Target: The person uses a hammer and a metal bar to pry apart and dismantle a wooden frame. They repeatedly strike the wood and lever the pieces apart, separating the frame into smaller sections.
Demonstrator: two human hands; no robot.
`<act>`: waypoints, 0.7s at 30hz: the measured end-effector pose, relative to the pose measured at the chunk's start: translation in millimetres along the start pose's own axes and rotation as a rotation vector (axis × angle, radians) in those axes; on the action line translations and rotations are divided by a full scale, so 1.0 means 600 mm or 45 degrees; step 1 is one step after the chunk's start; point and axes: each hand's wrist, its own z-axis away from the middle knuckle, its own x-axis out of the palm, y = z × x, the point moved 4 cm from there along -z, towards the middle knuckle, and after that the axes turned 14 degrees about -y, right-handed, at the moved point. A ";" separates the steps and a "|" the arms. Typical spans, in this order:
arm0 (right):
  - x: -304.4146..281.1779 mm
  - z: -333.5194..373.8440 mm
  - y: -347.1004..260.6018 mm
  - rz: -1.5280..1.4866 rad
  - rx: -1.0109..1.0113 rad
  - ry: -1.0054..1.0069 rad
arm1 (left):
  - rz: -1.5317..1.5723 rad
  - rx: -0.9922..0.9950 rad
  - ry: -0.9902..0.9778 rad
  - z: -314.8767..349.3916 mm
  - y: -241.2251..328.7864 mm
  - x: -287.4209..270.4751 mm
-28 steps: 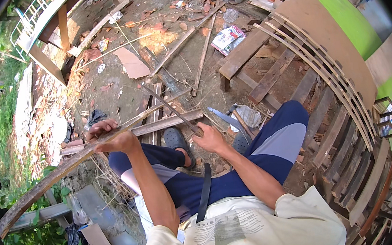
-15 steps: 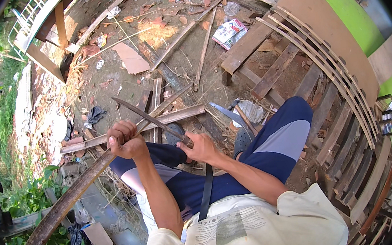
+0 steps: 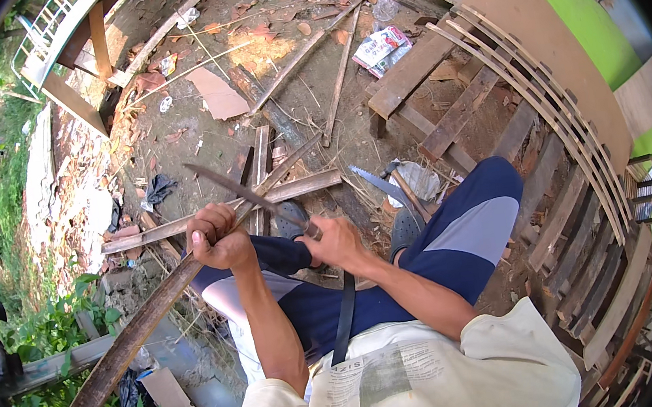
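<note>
My left hand [image 3: 221,240] is closed round a long, brown wooden strip [image 3: 126,344] that runs from the lower left up past my fist toward the middle. In my right hand [image 3: 336,244] is the handle of a machete [image 3: 230,186]. Its dark blade points up and left and crosses over the strip just beyond my left fist; whether the edge touches the wood I cannot tell. Beneath the crossing lies a wooden plank [image 3: 305,190] on the ground, by my left shoe [image 3: 289,219]. The strip's far end reaches over this plank.
A handsaw [image 3: 381,186] and a wooden-handled tool [image 3: 407,192] lie by my right shoe [image 3: 404,229]. Slatted wood [image 3: 453,123] and thin curved strips [image 3: 543,113] fill the right side. Cardboard [image 3: 217,94] and scrap wood litter the dirt ahead. Green plants [image 3: 53,331] grow at left.
My left hand and the wooden strip have shifted slightly right and toward me. My right hand and the machete have barely moved.
</note>
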 end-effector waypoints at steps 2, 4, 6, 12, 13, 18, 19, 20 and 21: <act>-0.003 -0.037 0.067 0.011 0.228 -0.038 | -0.009 0.020 -0.008 0.001 -0.004 0.005; -0.007 -0.041 0.103 -0.029 0.277 -0.018 | -0.030 0.002 0.026 0.000 0.000 0.008; -0.001 -0.040 0.113 -0.044 0.315 -0.031 | -0.049 0.016 -0.022 -0.005 -0.001 0.001; 0.011 -0.047 0.109 0.010 0.235 0.191 | -0.572 0.347 0.519 -0.034 0.052 0.029; 0.013 -0.048 0.107 0.017 0.232 0.141 | -0.527 0.387 0.521 -0.030 0.055 0.016; -0.004 -0.017 0.022 -0.023 0.071 -0.096 | -0.241 0.280 0.224 -0.014 0.032 -0.011; -0.004 -0.010 0.007 -0.016 0.018 -0.124 | -0.215 0.214 0.259 -0.013 0.029 -0.012; 0.002 -0.002 -0.006 -0.014 -0.032 -0.157 | -0.195 0.142 0.292 -0.009 0.027 -0.014; 0.003 0.006 -0.018 -0.013 -0.083 -0.191 | -0.175 0.070 0.326 -0.006 0.025 -0.016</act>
